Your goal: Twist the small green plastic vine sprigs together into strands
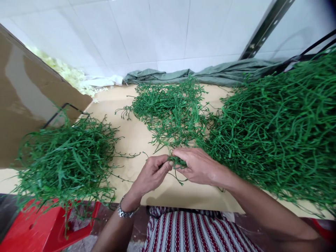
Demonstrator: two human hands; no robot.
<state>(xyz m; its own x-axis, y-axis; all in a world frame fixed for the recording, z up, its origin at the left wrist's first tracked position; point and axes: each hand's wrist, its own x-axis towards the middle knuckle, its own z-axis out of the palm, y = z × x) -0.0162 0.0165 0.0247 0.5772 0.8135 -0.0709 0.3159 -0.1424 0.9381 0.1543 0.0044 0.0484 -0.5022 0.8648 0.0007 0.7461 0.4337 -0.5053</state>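
Note:
My left hand (154, 172) and my right hand (198, 165) meet near the table's front edge. Between them is a small bunch of thin green branched stems (180, 162), which look like plastic flower stems. My left thumb and forefinger pinch one end of it. The fingers of my right hand curl around the other end, and a few loose tips hang below. Just beyond my hands lies a flat spread of the same stems (173, 112). A big heap of stems (278, 133) rises beside my right forearm, and a tangled pile of stems (70, 157) lies left of my left hand.
A cardboard sheet (31, 98) stands at the left, with pale yellow pieces (65, 75) behind it. Grey-green cloth (210, 75) runs along the tiled wall (157, 31). A red stool (34, 224) is below the tan tabletop (131, 136) at the left.

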